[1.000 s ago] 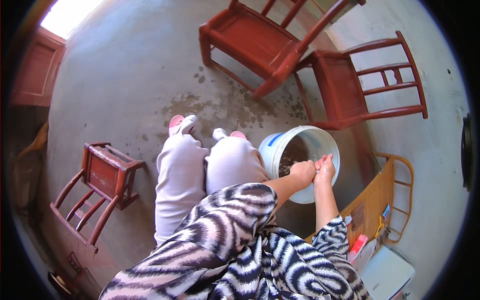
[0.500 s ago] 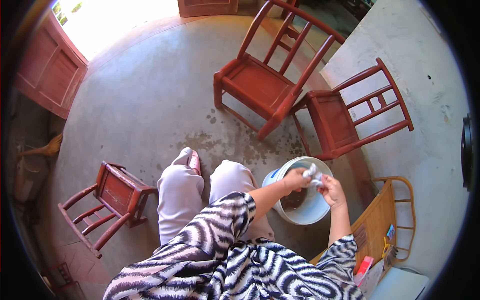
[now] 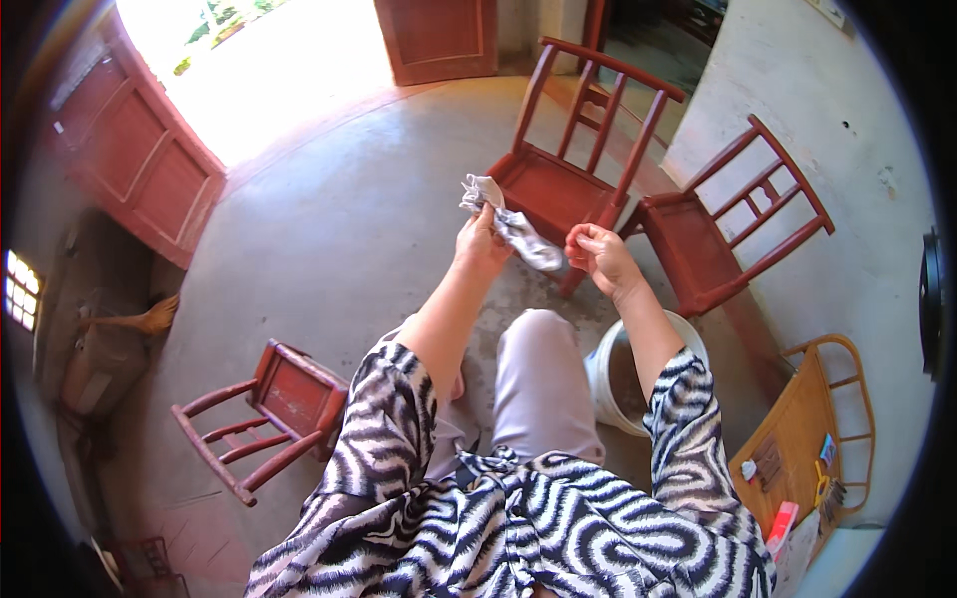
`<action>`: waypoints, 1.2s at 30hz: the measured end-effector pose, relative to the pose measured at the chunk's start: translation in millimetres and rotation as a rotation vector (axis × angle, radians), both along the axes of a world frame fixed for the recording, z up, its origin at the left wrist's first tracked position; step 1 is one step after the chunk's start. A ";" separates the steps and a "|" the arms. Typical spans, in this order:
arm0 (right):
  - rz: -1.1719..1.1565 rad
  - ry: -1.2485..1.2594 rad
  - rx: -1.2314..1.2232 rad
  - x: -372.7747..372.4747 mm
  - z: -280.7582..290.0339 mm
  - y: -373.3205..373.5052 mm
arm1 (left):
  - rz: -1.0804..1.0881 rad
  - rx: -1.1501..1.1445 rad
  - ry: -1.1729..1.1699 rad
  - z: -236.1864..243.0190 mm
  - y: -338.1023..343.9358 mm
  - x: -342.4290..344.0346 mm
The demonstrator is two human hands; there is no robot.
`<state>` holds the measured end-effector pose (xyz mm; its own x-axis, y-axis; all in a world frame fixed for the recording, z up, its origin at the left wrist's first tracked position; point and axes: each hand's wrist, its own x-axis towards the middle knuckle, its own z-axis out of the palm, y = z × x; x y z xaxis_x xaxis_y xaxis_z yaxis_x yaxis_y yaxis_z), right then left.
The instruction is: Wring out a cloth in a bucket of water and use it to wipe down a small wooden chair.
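Note:
My left hand [image 3: 478, 239] is closed on a wet-looking, crumpled white and grey cloth [image 3: 530, 239], raised in front of the seat of a red wooden chair [image 3: 553, 179]. My right hand [image 3: 596, 254] is just right of the cloth's hanging end, fingers curled and pinched with nothing visible in them. Below it, a white bucket [image 3: 600, 384] with dark contents stands by my knee, partly hidden by my right forearm.
A second red chair [image 3: 678, 244] stands right, a small one [image 3: 294, 399] lower left. A bamboo bench [image 3: 788, 429] holding small items lines the right wall. Red door panels [image 3: 140, 140] flank a bright doorway. A dark opening [image 3: 658, 50] is at the back.
Both hands have risen from the bucket, lifting the cloth toward the chair. My right hand has come away from the cloth. The view has tilted up toward the doorway.

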<state>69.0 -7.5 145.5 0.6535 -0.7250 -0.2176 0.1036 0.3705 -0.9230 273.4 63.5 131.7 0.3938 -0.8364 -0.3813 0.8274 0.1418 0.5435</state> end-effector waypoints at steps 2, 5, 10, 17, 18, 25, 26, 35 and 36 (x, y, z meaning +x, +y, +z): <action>0.012 -0.019 -0.031 39.3 13.4 28.2 | 0.004 -0.100 -0.101 9.4 29.8 21.2; 0.142 0.119 -0.321 98.0 18.2 71.7 | -0.083 0.003 -0.274 10.8 75.7 51.3; 0.216 0.000 -0.100 145.5 -12.9 97.4 | -0.113 0.107 -0.410 14.5 136.3 78.9; 0.220 0.047 -0.028 165.4 -21.3 106.9 | -0.049 0.175 -0.326 -8.1 187.4 119.3; 0.265 0.096 -0.160 174.0 -16.1 117.3 | -0.038 0.175 -0.315 -14.0 189.1 119.6; 0.381 0.080 -0.162 207.4 -75.4 108.9 | -0.138 0.154 -0.296 -36.6 188.4 126.9; 0.357 0.047 0.060 203.3 -78.7 99.2 | -0.115 0.160 -0.291 -36.0 188.1 128.6; 0.111 -0.331 0.521 199.8 -52.0 79.9 | 0.163 0.082 -0.116 -45.0 177.9 152.1; 0.073 -0.376 0.561 200.7 -50.5 78.9 | 0.166 0.088 -0.110 -46.5 176.9 153.1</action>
<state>269.7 71.4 95.0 0.8010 -0.5201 -0.2965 0.3366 0.8008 -0.4954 426.5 240.4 85.2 0.5670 -0.7217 -0.3972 0.7313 0.2191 0.6459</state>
